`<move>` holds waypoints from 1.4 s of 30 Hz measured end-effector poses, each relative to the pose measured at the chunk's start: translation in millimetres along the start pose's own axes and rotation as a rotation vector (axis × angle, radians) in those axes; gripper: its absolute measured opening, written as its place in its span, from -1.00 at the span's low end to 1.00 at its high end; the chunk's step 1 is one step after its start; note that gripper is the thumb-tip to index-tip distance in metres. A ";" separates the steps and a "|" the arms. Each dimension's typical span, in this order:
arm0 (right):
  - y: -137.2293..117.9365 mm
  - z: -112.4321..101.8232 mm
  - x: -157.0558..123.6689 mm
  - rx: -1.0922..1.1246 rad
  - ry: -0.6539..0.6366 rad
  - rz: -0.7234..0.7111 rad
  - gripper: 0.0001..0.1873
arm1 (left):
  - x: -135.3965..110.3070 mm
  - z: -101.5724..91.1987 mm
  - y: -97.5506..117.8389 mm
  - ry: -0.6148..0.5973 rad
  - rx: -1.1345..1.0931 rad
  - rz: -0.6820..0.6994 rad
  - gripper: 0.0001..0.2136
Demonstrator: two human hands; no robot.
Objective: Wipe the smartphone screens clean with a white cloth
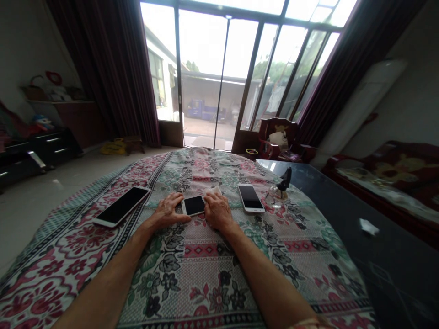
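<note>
A white-framed smartphone [194, 205] with a dark screen lies sideways on the patterned tablecloth [202, 278]. My left hand [168, 209] grips its left end, with the thumb along the near edge and the fingers at the far corner. Over the right end of this phone, my right hand [217, 210] is closed on a white tissue or cloth [214, 189], which mostly hides under the fingers. A larger white phone [121, 208] lies to the left of my hands, screen up. Another white phone [251, 198] rests face up on the right.
Beyond the right-hand phone stands a clear spray bottle [277, 196] with a black trigger top. A dark glossy table [329, 201] adjoins the cloth on the right, bearing a crumpled white scrap [368, 227]. Wooden chairs and a glass door [219, 82] are farther back.
</note>
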State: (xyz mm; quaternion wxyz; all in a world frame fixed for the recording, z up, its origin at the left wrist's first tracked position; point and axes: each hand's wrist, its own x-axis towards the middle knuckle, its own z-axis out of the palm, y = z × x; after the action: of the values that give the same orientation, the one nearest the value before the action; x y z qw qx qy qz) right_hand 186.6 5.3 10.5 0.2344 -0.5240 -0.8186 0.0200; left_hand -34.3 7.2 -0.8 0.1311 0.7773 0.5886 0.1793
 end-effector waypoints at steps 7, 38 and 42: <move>-1.4 -6.7 -3.1 0.064 0.037 -0.025 -0.77 | -6.9 -3.8 0.7 -0.064 -0.012 0.002 -0.24; -31.4 16.7 -22.3 0.230 -0.060 -0.400 -0.73 | -9.2 3.6 -27.9 0.004 -0.048 0.119 -0.29; -31.2 13.6 -32.3 0.254 -0.046 -0.398 -0.70 | -9.2 3.8 -31.2 -0.026 -0.010 0.121 -0.27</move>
State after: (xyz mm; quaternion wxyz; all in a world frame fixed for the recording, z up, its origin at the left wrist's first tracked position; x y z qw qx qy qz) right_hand 165.6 -33.9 -4.6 0.2790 -0.3182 -0.9017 0.0883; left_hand -62.0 6.9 -18.3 0.1316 0.8130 0.5379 0.1797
